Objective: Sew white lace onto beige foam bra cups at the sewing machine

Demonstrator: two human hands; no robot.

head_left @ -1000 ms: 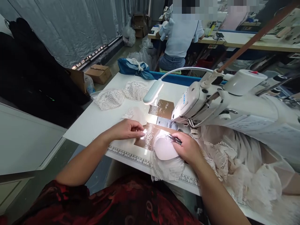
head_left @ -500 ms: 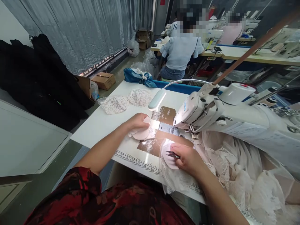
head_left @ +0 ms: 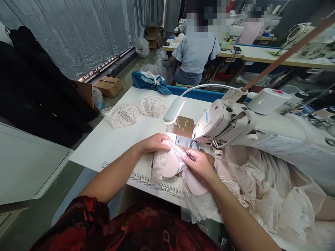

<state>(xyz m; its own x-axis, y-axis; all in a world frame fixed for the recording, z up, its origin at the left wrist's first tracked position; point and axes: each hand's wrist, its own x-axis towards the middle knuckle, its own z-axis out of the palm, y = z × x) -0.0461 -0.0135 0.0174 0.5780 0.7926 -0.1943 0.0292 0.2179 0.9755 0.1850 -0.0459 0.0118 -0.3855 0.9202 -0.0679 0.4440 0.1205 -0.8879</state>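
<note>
My left hand [head_left: 157,143] pinches the upper edge of a pale pink bra cup [head_left: 171,164] trimmed with white lace, lying in front of the sewing machine. Dark thread snips [head_left: 188,155] are in my right hand [head_left: 200,166], whose fingertips also touch the lace at that cup's right side. A second pink cup [head_left: 195,181] hangs below my right hand, its lace draping over the table's front edge. Just beyond the hands is the needle area of the white sewing machine [head_left: 209,120].
Two lace cups [head_left: 123,115] rest at the table's far left. A lamp [head_left: 175,109] on a bent neck hangs over the work. Heaped lace and mesh fabric [head_left: 261,184] lies under the machine arm at right. A person [head_left: 196,52] sits at another table ahead.
My left hand has brought its cup right and nearer, turning its inner side up beside the other cup. My right hand has risen slightly towards it with the snips. The view has shifted a little.
</note>
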